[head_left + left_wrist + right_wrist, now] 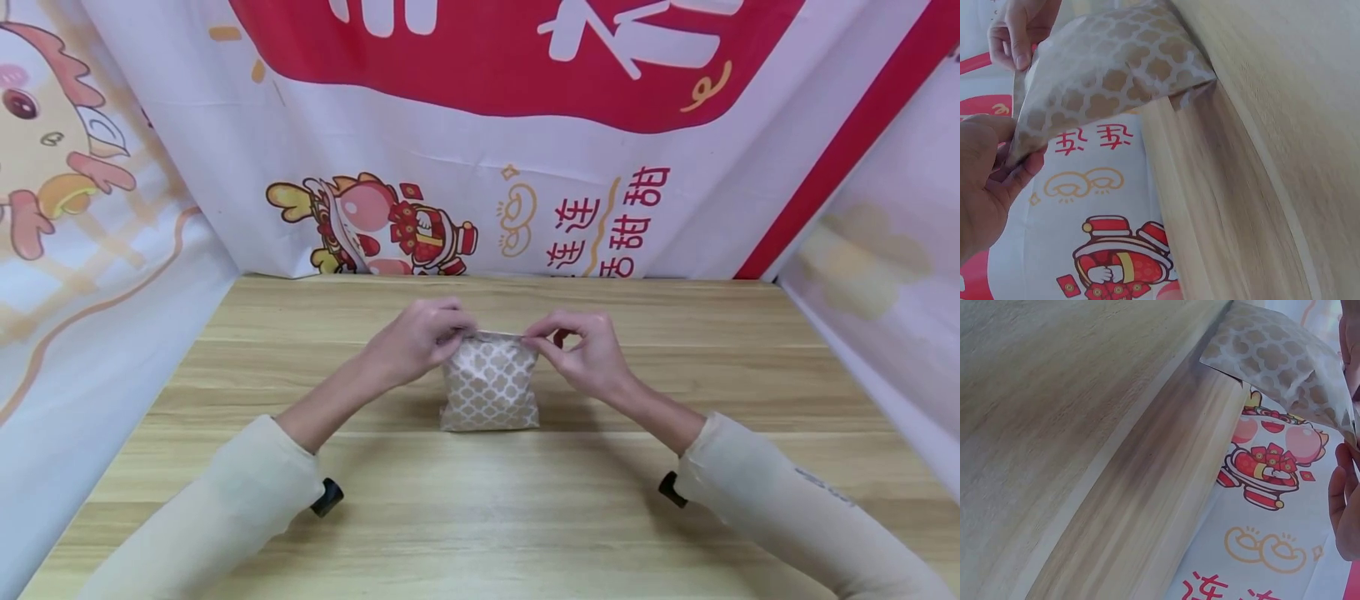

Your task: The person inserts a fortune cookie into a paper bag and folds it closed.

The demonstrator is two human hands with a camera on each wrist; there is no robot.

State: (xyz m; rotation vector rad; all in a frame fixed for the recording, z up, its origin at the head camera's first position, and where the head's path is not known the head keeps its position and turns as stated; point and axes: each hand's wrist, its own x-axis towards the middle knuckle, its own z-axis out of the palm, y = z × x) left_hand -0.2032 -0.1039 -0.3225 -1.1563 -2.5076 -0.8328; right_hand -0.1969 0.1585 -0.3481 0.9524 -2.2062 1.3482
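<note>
A small beige bag [491,383] with a white lattice pattern stands upright on the table, its body puffed out. The left hand [426,337] pinches the upper left corner of its top edge between thumb and fingers. At the upper right corner, the right hand [581,350] pinches the same edge, thumb against forefinger. In the left wrist view the bag [1110,69] widens from the pinched edge to its base on the wood. The right wrist view shows the bag [1279,362] from the other side, with the right hand [1346,506] at its corner. What is inside is hidden.
The wood-grain table [480,517] reaches back to a white and red printed cloth [465,125] that hangs behind it. Printed cloth [112,275] also hangs at the left, and pale cloth [877,275] at the right. Black wrist devices [327,497] show under both sleeves.
</note>
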